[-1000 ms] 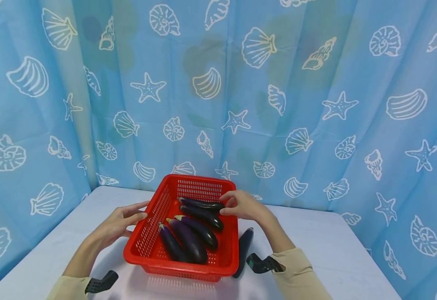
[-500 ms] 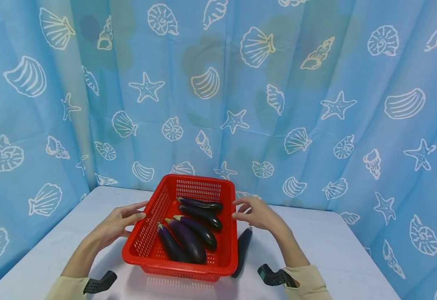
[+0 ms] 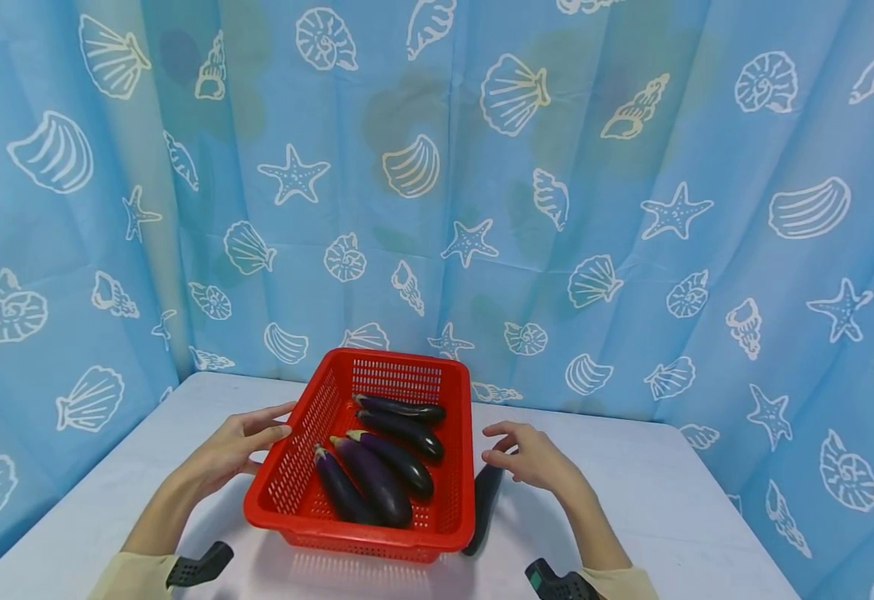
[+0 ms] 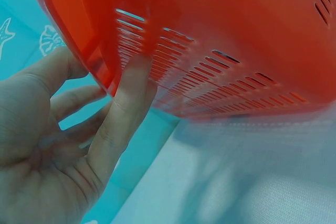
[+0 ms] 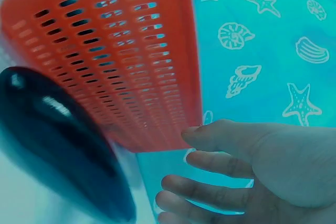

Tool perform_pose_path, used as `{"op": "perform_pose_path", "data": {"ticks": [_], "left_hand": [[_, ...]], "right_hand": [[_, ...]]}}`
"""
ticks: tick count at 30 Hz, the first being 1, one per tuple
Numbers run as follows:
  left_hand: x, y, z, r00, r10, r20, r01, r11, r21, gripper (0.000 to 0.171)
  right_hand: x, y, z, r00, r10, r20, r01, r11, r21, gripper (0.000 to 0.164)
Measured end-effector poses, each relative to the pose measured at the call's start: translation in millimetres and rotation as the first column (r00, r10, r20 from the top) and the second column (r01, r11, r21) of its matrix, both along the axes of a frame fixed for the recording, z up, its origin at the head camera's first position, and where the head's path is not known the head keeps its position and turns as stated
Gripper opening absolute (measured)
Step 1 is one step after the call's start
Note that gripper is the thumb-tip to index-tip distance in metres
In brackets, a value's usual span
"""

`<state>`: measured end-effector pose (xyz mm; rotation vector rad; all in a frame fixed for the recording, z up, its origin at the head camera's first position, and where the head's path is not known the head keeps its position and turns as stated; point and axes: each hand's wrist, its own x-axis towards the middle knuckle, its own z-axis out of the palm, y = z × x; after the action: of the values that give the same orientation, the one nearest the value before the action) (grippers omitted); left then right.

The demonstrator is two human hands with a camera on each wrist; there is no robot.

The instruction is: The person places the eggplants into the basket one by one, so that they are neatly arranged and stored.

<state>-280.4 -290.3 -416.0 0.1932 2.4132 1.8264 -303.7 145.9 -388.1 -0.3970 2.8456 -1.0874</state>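
Observation:
A red plastic basket (image 3: 362, 542) stands on the table in the head view, with several dark purple eggplants (image 3: 377, 479) lying inside. My left hand (image 3: 230, 454) rests at its left rim, fingers extended. In the left wrist view, fingers (image 4: 131, 87) touch the slotted outer wall and the thumb meets the rim. Outside the basket's right wall lies another eggplant (image 5: 68, 150). Just right of the basket, my right hand (image 3: 534, 458) hovers near that eggplant's stem end, covering part of it. Its fingers are loosely bent, with nothing between them.
A white-covered table (image 3: 631, 492) bears the basket. Behind and at both sides hangs a blue curtain (image 3: 437, 208) printed with white shells and starfish. Black wrist devices (image 3: 200, 567) sit at both sleeves.
My right hand has come off the basket's right rim and moved right and toward me, over the eggplant outside. The left hand and basket have stayed in place.

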Motion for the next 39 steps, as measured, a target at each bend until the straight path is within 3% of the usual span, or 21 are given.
{"op": "perform_pose_path", "data": {"ticks": [10,24,39], "left_hand": [[1.4,0,0.8,1.0,0.002,0.0,-0.002,1.0,-0.004,0.071],[-0.4,1,0.4,1.0,0.002,0.01,-0.002,1.0,-0.012,0.072],[0.8,1,1.9,1.0,-0.007,0.002,0.007,1.0,-0.007,0.071]], "right_hand": [[3.0,5,-20.3,0.998,-0.043,0.043,0.043,0.999,0.019,0.049],[7.2,3,-23.9,0.984,-0.109,0.138,0.095,0.99,0.104,0.062],[13.0,-10,-28.5,0.976,-0.135,0.169,0.109,0.982,0.153,0.079]]}}
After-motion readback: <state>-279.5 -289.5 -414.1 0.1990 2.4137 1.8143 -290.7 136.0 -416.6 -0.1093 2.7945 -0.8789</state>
